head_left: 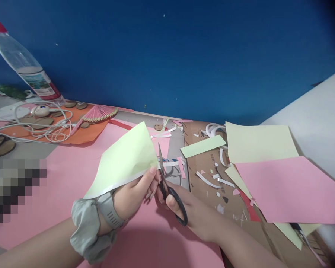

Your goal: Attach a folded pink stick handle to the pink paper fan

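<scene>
My left hand [139, 191] pinches the lower right edge of a pale green sheet of paper [125, 160], which tilts up above the pink paper [145, 242] on the table. A white border runs along the sheet's lower edge. In my right hand [181, 204] are black-handled scissors [178, 206], thumb through one loop, blades pointing up and away. The blades lie close against the green sheet's right edge; whether paper sits between them I cannot make out. Both hands are close together, and some fingers are hidden.
Right of my hands, a cardboard sheet [195, 178] carries paper scraps and a green strip [203, 146]. Pink paper [290, 190] and cream paper [262, 143] lie farther right. At left are a pink paper fan [100, 113], white cables [56, 130] and a plastic bottle [30, 67]. A blue wall [167, 59] rises behind.
</scene>
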`<action>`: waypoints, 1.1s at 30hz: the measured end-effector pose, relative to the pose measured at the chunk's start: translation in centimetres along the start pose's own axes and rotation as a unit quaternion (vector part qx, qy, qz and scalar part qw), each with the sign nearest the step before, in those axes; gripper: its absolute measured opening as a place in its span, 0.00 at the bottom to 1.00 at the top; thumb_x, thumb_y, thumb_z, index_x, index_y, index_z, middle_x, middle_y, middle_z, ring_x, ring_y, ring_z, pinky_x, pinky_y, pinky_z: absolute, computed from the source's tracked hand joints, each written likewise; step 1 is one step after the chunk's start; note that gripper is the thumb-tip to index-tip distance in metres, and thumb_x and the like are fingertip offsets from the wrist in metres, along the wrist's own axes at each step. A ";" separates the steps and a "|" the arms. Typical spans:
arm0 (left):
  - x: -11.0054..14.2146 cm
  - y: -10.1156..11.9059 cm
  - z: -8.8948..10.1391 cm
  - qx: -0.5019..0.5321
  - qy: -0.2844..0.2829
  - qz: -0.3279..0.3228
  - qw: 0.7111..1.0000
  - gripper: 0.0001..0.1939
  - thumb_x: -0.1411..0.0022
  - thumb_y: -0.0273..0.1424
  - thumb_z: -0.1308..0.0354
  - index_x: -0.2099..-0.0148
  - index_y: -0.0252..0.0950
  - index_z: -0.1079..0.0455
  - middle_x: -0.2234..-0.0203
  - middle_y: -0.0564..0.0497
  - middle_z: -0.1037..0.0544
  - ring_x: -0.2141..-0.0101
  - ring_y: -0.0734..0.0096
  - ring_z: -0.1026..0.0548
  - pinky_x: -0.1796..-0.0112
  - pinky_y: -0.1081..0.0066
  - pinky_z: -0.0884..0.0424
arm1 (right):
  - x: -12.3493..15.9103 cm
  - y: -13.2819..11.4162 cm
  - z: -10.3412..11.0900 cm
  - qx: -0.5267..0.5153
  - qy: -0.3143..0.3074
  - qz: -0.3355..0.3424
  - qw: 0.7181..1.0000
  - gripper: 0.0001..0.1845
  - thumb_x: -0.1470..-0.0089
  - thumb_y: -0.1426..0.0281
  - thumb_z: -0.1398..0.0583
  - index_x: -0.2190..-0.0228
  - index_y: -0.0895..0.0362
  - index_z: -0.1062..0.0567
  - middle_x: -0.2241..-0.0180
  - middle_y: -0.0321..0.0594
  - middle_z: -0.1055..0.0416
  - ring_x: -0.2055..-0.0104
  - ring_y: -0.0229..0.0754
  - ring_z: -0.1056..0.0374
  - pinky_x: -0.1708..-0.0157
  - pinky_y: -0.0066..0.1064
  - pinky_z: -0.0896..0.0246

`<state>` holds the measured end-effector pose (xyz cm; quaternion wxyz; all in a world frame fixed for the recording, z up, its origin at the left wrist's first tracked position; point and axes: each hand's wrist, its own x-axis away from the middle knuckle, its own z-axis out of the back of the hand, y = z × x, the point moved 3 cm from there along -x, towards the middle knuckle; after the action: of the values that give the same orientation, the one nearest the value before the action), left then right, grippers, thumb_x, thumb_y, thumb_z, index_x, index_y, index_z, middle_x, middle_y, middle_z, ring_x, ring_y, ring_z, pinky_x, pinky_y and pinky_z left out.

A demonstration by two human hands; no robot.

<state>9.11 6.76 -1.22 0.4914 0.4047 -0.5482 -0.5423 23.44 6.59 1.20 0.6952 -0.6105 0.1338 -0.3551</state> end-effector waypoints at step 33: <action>-0.3 -0.3 0.1 0.008 0.014 0.004 1.000 0.22 0.34 0.43 0.62 0.75 0.37 0.40 0.87 0.59 0.41 0.84 0.77 0.38 0.77 0.75 0.36 | -0.2 0.4 -0.5 -0.022 0.039 -0.062 0.997 0.19 0.41 0.53 0.53 0.72 0.55 0.39 0.72 0.33 0.44 0.68 0.37 0.47 0.63 0.30 0.48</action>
<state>9.08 7.02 -1.52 0.4982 0.4136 -0.5473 -0.5302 23.13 6.30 0.70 0.6525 -0.6187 0.1307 -0.4177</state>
